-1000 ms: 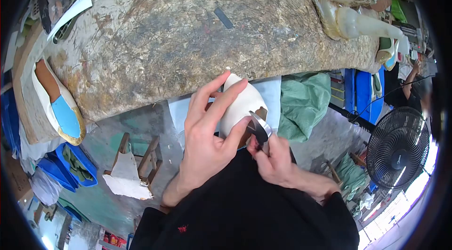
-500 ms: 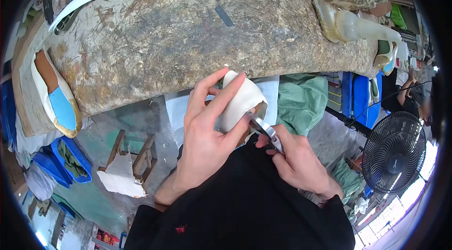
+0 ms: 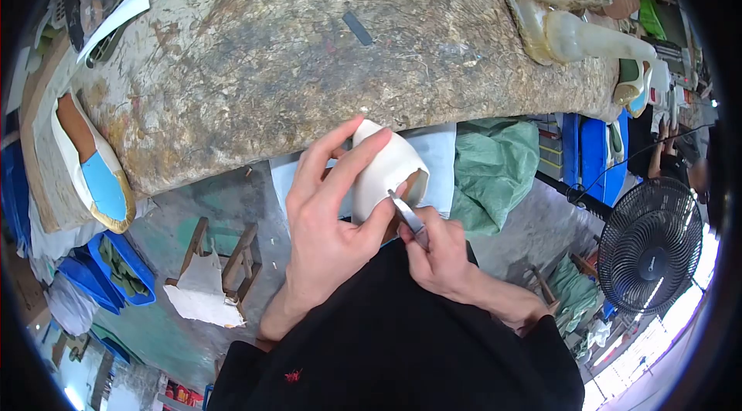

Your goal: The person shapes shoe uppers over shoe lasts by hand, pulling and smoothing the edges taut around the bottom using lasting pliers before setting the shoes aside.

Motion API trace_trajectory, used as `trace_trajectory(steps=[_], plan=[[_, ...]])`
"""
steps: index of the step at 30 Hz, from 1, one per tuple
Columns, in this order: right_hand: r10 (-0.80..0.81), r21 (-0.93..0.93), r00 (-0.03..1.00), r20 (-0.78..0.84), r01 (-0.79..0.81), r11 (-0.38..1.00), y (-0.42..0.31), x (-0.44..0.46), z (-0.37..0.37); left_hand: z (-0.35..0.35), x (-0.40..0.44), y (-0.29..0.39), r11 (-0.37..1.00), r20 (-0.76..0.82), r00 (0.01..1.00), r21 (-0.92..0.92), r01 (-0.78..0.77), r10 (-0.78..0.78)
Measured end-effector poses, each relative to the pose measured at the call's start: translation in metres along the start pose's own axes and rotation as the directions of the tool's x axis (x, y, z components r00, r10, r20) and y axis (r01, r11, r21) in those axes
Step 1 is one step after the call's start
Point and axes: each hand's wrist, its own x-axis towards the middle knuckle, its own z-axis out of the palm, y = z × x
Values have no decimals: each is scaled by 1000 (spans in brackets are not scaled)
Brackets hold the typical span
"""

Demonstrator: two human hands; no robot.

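My left hand [image 3: 332, 214] is wrapped around a white shoe [image 3: 390, 163], thumb low and fingers along its far side. The shoe is tilted just off the bench's near edge, its opening facing right and down toward me. My right hand [image 3: 439, 256] is closed on silver metal pliers [image 3: 413, 221]. Their tip meets the rim of the shoe's opening, close to my left thumb. My palm hides the handles.
A worn, scratched workbench [image 3: 309, 63] spans the top. On its left lies another white shoe [image 3: 104, 179] with a blue insole; a dark strip [image 3: 357, 28] lies mid-bench. A fan [image 3: 651, 245] stands right, a wooden stool [image 3: 212, 279] below left, green sacking [image 3: 495, 171] under the bench.
My right hand has come left and rotated, bringing the pliers more upright against the shoe's rim. My left hand and the shoe have shifted slightly left.
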Motion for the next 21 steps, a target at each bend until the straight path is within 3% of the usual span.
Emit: trace_trajectory(steps=[4, 6, 7, 8, 10, 11, 17, 21], plan=[[-28, 13, 996, -86, 29, 999, -5, 0, 9, 5, -4, -7, 998, -39, 999, -54, 22, -25], [101, 59, 987, 125, -109, 992, -22, 5, -13, 3, -3, -6, 995, -22, 999, -86, 43, -45], [101, 66, 988, 120, -109, 992, -27, 6, -21, 2, -3, -7, 990, -9, 998, -131, 56, -58], [187, 190, 961, 206, -226, 955, -32, 6, -29, 1, -3, -7, 982, 7, 997, -176, 71, -71], [304, 386, 867, 395, -457, 801, -41, 7, -44, -5, -2, -5, 989, 46, 997, -138, 59, -54], [354, 397, 796, 491, -567, 722, -44, 12, -51, -6, -2, -4, 993, 80, 996, -105, 51, -43], [359, 521, 797, 486, -594, 613, -47, 22, -45, -8, 2, 2, 997, 85, 996, -79, 17, -10], [374, 465, 743, 555, -650, 601, -48, 24, -46, -6, 3, 3, 998, 72, 997, -48, 37, -34]])
